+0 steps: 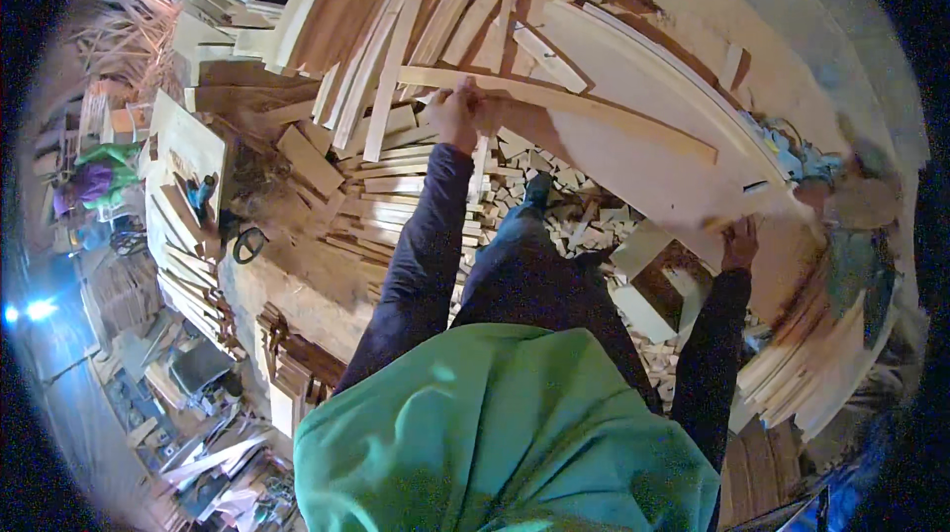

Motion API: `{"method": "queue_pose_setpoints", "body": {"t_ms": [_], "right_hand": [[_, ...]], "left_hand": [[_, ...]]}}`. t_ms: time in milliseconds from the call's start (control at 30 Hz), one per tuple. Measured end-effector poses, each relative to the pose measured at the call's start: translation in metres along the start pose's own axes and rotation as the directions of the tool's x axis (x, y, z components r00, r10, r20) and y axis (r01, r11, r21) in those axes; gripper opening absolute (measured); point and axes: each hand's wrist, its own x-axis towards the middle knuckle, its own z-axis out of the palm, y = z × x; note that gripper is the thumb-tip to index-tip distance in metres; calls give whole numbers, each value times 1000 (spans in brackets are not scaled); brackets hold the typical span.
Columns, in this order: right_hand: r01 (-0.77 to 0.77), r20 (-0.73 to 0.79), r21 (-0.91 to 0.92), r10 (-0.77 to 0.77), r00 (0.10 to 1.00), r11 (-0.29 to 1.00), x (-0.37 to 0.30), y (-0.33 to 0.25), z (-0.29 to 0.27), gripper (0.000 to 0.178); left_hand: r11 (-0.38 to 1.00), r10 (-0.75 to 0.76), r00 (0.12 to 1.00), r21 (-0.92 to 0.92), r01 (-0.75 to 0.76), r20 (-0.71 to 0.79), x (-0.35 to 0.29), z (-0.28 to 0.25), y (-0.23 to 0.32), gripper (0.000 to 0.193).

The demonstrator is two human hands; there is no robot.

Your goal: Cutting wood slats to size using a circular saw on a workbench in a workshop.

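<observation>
My left hand (455,116) is closed on a long, pale wooden strip (594,111), gripping it near its left end. The strip lies slantwise across a broad wooden worktop (633,171). My right hand (739,245) rests at the worktop's near right edge with its fingers stretched out. A small tan wood piece (716,223) appears beside those fingertips; whether they touch it is hard to make out. Beyond my left hand, several loose wooden slats (396,67) lie side by side, some overhanging the near edge.
A long straight rail (663,62) runs along the worktop's far side, near a blue object (792,156). Wood offcuts (594,225) cover the floor around my legs. Stacked slats (381,200) lie left; more boards (816,374) stand right. A board with a blue tool (203,197) is farther left.
</observation>
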Motion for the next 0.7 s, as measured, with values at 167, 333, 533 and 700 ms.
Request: {"method": "queue_pose_setpoints", "body": {"t_ms": [167, 333, 533, 700], "right_hand": [[-500, 212, 737, 545, 811, 456, -4, -7, 13, 41], [-611, 394, 752, 574, 718, 247, -14, 20, 29, 34], [-261, 154, 390, 217, 964, 883, -2, 10, 28, 34], [-219, 121, 225, 196, 973, 949, -5, 12, 14, 37]], "left_hand": [[986, -95, 995, -139, 95, 6, 1, -1, -11, 13], [959, 33, 970, -281, 38, 242, 2, -16, -14, 3], [939, -38, 981, -330, 99, 188, -41, 12, 35, 7], [933, 31, 985, -358, 33, 171, -54, 24, 53, 6]]}}
